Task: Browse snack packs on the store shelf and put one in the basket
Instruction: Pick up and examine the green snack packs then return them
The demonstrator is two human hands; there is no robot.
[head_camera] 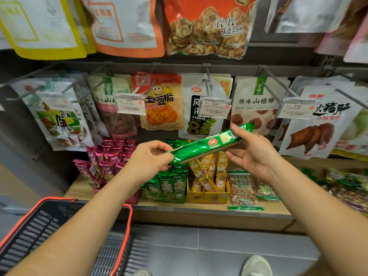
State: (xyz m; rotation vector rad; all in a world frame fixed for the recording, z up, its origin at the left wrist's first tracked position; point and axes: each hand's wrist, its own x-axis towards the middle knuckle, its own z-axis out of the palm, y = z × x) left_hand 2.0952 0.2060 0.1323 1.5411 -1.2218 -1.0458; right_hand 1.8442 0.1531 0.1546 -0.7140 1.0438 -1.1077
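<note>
A long, shiny green snack pack (207, 145) lies slanted in front of the shelf, held between both hands. My left hand (148, 157) pinches its lower left end. My right hand (250, 150) grips the upper right end with thumb on top, the other fingers spread below. A black basket with an orange rim (127, 222) hangs at the lower left, partly hidden under my left forearm. Under the pack, a green display box (165, 188) holds more of the same green packs.
Magenta packs (107, 160) and a yellow box of packs (209, 186) flank the green box on the wooden shelf (199, 216). Peanut bags (243, 192) lie to the right. Hanging pouches and price tags (129, 104) fill the pegs above. My shoe (256, 265) stands on grey floor tiles.
</note>
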